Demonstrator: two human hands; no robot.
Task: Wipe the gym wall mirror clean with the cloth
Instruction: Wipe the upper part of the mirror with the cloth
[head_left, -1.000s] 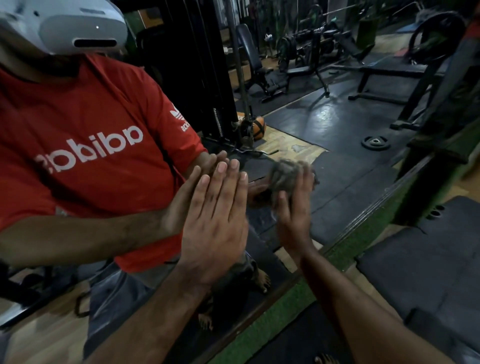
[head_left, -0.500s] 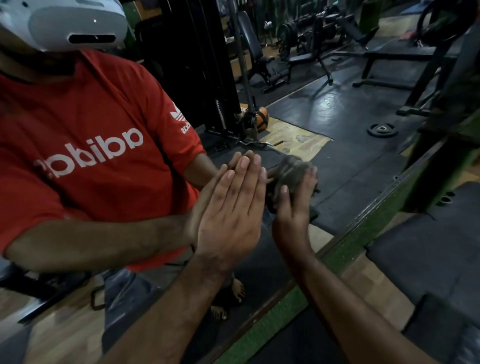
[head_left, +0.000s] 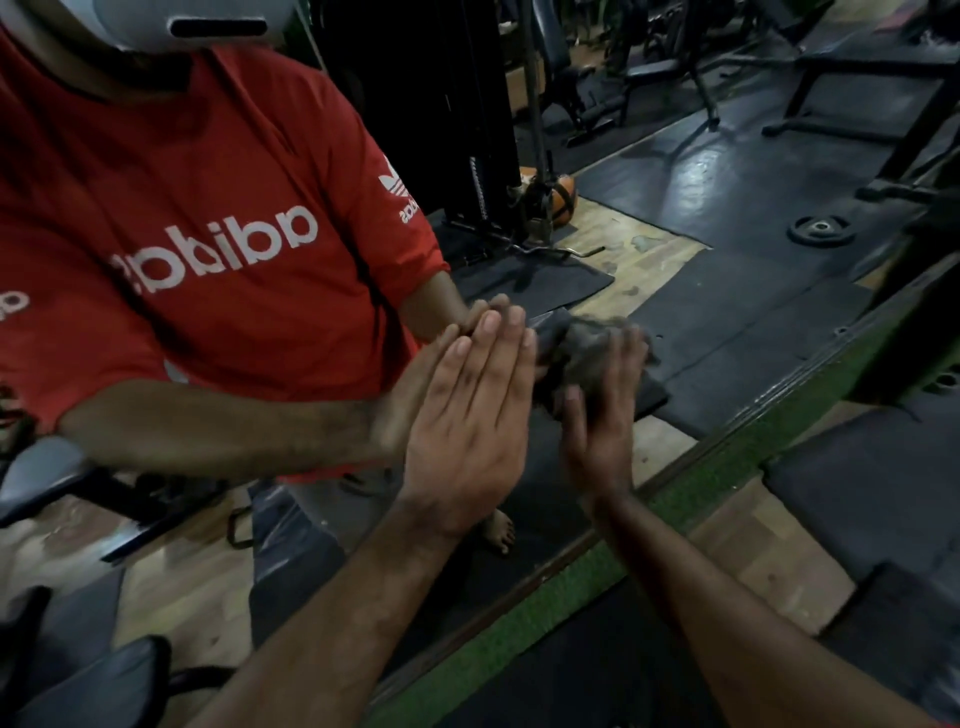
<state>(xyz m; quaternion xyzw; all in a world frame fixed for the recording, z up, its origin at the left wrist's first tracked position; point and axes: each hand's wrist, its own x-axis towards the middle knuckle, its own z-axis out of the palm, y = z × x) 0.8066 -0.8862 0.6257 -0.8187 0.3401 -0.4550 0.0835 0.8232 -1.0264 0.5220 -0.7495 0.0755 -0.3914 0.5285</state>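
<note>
Mirror (head_left: 727, 291), wall-mounted, glass face upright, lower edge running diagonally from near left to far right above a green turf strip (head_left: 519, 618); reflects the person in a red shirt and the gym floor behind

Cloth (head_left: 587, 353): grey, bunched into a wad with no clear long axis, pressed on the lower glass, right of centre

Right hand (head_left: 602, 415): fingers extended upward over the wad, pushing it flat to the mirror; thumb not clearly seen, so whether it pinches the cloth cannot be told

Left hand (head_left: 467, 421): palm flat on the glass just beside the cloth, fingers straight and together, pointing up

Change over the last second: both hands and the wad sit slightly further right and higher along the glass, the cloth blurred. Judgement: a wiping stroke is under way on the lower pane, with much of the mirror probably still to cover
</note>
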